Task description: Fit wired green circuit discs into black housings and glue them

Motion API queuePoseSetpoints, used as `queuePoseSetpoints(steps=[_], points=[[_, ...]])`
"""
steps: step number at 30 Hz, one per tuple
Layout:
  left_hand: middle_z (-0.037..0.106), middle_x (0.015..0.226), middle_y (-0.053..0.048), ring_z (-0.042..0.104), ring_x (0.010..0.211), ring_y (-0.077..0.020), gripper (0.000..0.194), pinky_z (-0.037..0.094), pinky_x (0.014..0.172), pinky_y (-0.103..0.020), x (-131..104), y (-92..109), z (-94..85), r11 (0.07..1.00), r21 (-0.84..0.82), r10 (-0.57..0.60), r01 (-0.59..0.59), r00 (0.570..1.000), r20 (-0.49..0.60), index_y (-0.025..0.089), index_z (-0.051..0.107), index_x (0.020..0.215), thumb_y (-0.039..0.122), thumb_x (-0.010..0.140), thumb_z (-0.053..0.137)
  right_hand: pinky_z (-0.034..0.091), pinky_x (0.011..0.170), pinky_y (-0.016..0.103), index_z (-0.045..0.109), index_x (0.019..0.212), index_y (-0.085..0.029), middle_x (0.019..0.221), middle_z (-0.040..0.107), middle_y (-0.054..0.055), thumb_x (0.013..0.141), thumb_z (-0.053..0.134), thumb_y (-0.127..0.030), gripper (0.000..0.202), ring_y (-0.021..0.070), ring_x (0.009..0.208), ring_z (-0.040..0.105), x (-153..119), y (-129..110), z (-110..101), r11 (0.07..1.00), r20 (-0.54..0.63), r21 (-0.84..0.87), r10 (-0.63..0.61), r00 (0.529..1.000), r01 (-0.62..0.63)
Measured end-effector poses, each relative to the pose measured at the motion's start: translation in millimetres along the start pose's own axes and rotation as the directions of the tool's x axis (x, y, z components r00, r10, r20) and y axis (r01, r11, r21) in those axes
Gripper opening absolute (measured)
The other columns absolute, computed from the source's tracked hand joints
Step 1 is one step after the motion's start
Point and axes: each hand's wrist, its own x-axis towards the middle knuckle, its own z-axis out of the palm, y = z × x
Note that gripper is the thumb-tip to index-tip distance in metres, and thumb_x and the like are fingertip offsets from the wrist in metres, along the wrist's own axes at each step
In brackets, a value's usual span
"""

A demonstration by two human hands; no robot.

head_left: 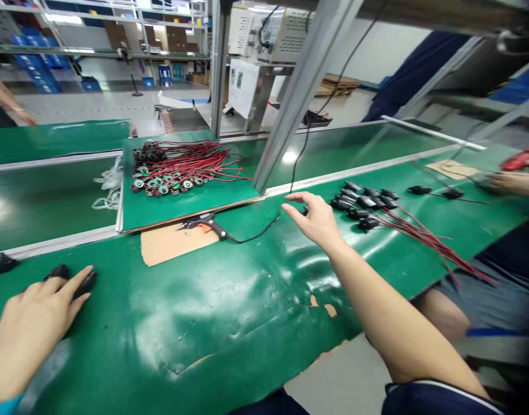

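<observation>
My left hand (28, 331) lies flat on the green bench mat (195, 323) at the near left, its fingertips touching two small black round parts (74, 279). My right hand (316, 219) is stretched out over the mat with fingers apart, holding nothing. It hovers just left of a cluster of black capped parts (366, 204) with red and black wires (424, 236) trailing to the right. A black glue gun (206, 222) lies on a piece of cardboard (169, 245) left of that hand, its black cable running towards it.
A raised green board (186, 202) carries a pile of round green parts with red wires (173, 170). A slanted metal post (299, 92) stands behind it. Another person's hand (513, 181) works at the far right, and another arm (8, 104) shows far left. The mat's near edge is torn.
</observation>
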Motion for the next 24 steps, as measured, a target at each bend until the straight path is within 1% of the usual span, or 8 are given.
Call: queuePoseSetpoints(steps=[3,5,7,9,12,14,20,24], points=[[0.061,0.085,-0.002,0.059,0.074,-0.0237,0.036,0.044,0.066,-0.034,-1,29,-2.0,0.994,0.107,0.021,-0.010,0.995,-0.103,0.034,0.058,0.130,0.047,0.099,0.046,0.045,0.096,0.041,0.070,0.107,-0.023,0.108,0.075,0.008,0.094,0.060,-0.040,0.024,0.0268,0.105,0.065,30,-54,31,0.976,0.110,0.070,-0.212,0.971,0.205],[0.068,0.096,-0.006,0.065,0.083,-0.0250,0.040,0.049,0.073,-0.035,-2,53,-3.1,0.994,-0.110,-0.033,0.015,0.986,-0.164,0.023,0.062,0.119,0.051,0.091,0.059,0.044,0.096,0.041,0.070,0.108,-0.022,0.110,0.075,0.008,0.096,0.059,-0.034,0.020,0.0264,0.106,0.063,51,-86,59,0.952,0.157,0.085,-0.305,0.939,0.295],[0.071,0.103,-0.008,0.067,0.092,-0.0263,0.042,0.051,0.083,-0.036,-5,76,-2.2,0.934,-0.350,-0.140,0.071,0.974,-0.176,0.021,0.065,0.112,0.052,0.084,0.069,0.043,0.095,0.041,0.070,0.110,-0.020,0.114,0.074,0.010,0.096,0.058,-0.026,0.020,0.0270,0.109,0.061,73,-110,87,0.933,0.187,0.072,-0.361,0.914,0.353],[0.071,0.107,-0.008,0.067,0.097,-0.0258,0.042,0.051,0.089,-0.037,-10,94,2.5,0.801,-0.588,-0.218,0.109,0.969,-0.116,0.021,0.068,0.114,0.050,0.083,0.072,0.042,0.093,0.042,0.070,0.113,-0.019,0.115,0.072,0.012,0.094,0.057,-0.018,0.023,0.0285,0.109,0.058,93,-126,111,0.919,0.202,0.037,-0.391,0.898,0.392],[0.072,0.111,-0.009,0.067,0.103,-0.0251,0.044,0.053,0.092,-0.034,-15,106,17.1,0.443,-0.878,-0.296,0.181,0.954,0.047,0.020,0.071,0.115,0.050,0.084,0.073,0.040,0.088,0.044,0.072,0.114,-0.018,0.113,0.069,0.016,0.093,0.056,-0.014,0.027,0.0314,0.108,0.052,115,-136,134,0.904,0.204,-0.027,-0.414,0.887,0.427],[0.072,0.111,-0.009,0.067,0.104,-0.0236,0.045,0.053,0.092,-0.031,-16,107,28.2,0.235,-0.942,-0.334,0.238,0.930,0.152,0.019,0.071,0.116,0.052,0.084,0.073,0.038,0.086,0.044,0.073,0.111,-0.019,0.110,0.067,0.016,0.094,0.056,-0.017,0.025,0.0321,0.107,0.050,125,-137,140,0.895,0.201,-0.058,-0.424,0.883,0.443],[0.071,0.105,-0.007,0.068,0.107,-0.0228,0.036,0.053,0.094,-0.033,-13,110,36.2,-0.120,-0.962,-0.329,0.246,0.904,0.272,0.020,0.065,0.107,0.052,0.091,0.066,0.035,0.097,0.049,0.070,0.110,-0.019,0.119,0.066,0.016,0.100,0.046,-0.028,0.028,0.0333,0.115,0.049,121,-138,137,0.851,0.204,-0.055,-0.503,0.840,0.523],[0.068,0.099,-0.005,0.072,0.093,-0.0214,0.033,0.055,0.088,-0.035,-13,117,32.5,-0.209,-0.940,-0.276,0.271,0.905,0.323,0.020,0.060,0.107,0.051,0.094,0.062,0.031,0.106,0.048,0.066,0.115,-0.017,0.106,0.072,0.013,0.098,0.048,-0.027,0.027,0.0303,0.108,0.056,110,-150,131,0.795,0.299,0.005,-0.580,0.758,0.606]])
